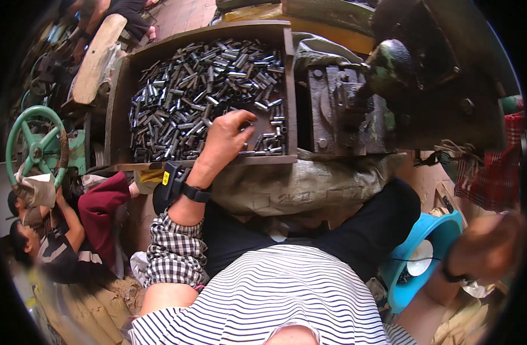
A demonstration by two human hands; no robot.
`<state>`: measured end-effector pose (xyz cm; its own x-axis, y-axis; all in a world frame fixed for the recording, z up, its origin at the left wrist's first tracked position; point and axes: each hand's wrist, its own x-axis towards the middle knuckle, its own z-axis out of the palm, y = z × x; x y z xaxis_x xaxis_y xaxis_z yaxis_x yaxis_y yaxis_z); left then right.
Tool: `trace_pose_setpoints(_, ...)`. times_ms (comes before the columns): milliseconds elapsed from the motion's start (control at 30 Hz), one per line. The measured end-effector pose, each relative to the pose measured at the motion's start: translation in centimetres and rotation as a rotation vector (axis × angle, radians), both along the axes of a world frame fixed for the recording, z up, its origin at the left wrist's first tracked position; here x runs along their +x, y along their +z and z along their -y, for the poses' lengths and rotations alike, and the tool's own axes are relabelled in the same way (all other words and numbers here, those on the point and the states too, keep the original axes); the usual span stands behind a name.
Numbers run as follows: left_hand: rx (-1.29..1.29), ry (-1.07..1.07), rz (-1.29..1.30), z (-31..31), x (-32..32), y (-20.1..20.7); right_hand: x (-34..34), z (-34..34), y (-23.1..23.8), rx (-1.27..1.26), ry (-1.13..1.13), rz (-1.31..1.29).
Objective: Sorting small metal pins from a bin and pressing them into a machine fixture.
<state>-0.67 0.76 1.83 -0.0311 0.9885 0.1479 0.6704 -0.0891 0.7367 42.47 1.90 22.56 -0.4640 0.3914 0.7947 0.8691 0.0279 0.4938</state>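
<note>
Over the near right part of a wooden tray (292, 86) is my left hand (230, 135), its fingers curled together in a pinch. Whatever sits between those fingertips is too small or hidden to make out. Short metal tubes (189, 98) fill most of the tray in a loose heap, some shiny and some dark. Near the hand a patch of the tray's bottom shows, with several tubes lying along its edge. Out at the far right, my right hand (485, 247) is smeared by motion beside a blue bucket (401, 287); its fingers cannot be read.
Right of the tray stands a dark, greasy machine (355, 109) with a heavy block. A woven sack (309, 187) hangs below the tray's edge. To the left are a green handwheel (36, 152), a wooden board (97, 60) and other people. A red checked cloth (493, 167) hangs at right.
</note>
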Motion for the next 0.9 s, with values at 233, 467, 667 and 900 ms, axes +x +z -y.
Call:
trace_pose_setpoints(233, -0.056, -0.036, -0.279, 0.8, 0.4, -1.3, -21.4, -2.7, -11.4, -0.597, 0.782, -0.396)
trace_pose_setpoints(467, -0.115, -0.178, -0.351, 0.3, 1.0, -2.2, -26.9, -8.3, -22.2, -0.815, 0.675, -0.138)
trace_pose_setpoints(667, -0.134, -0.212, -0.396, -0.5, 0.5, -3.1, -29.0, -9.7, -22.9, -0.978, 0.545, 0.211)
trace_pose_setpoints(900, -0.151, -0.166, -0.432, -0.3, 0.3, -3.1, -26.7, -9.4, -22.9, -1.026, 0.855, -0.292)
